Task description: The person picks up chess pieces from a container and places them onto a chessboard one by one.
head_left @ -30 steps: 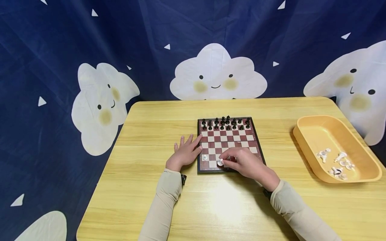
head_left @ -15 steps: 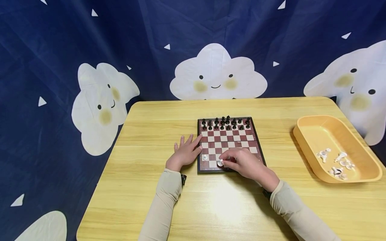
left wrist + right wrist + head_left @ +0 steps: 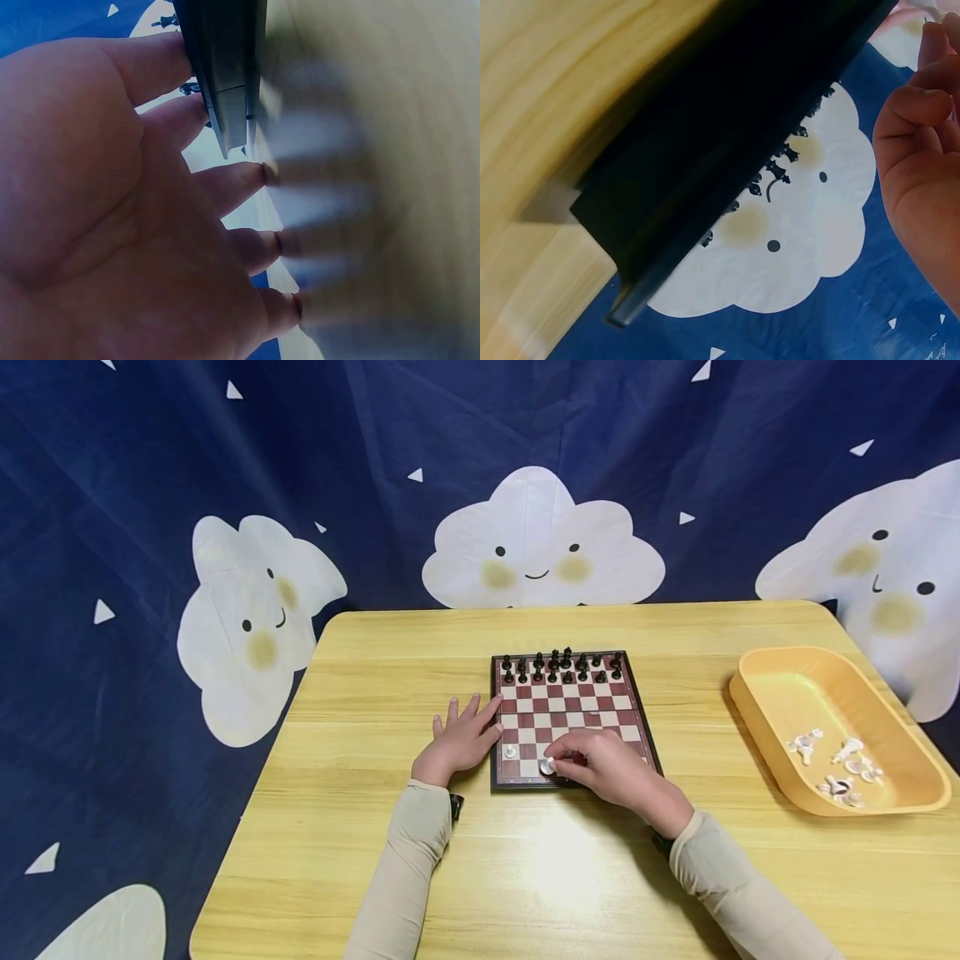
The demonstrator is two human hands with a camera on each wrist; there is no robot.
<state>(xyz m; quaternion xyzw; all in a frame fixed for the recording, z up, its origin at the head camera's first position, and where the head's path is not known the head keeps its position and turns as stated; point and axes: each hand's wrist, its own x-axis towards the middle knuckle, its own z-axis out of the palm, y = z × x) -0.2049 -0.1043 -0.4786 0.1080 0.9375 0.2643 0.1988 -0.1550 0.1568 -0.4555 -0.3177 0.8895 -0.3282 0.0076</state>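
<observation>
A magnetic-style chessboard (image 3: 540, 721) lies in the middle of the table, with two rows of black chess pieces (image 3: 552, 677) along its far side. My right hand (image 3: 617, 766) pinches a white chess piece (image 3: 547, 767) between thumb and index finger over the row nearest me; its kind is partly covered by the fingertips. Left of it, a white pawn (image 3: 510, 751) stands on the second row. My left hand (image 3: 459, 745) has its fingers spread, thumb and index finger against the board's left edge. The left wrist view shows these fingers at the dark board side (image 3: 221, 67).
To the right, an orange-yellow tray (image 3: 765, 760) holds several white chess pieces (image 3: 840, 787) lying jumbled. The wooden table (image 3: 360, 710) reaches back to a dark blue curtain (image 3: 390, 460) with printed clouds.
</observation>
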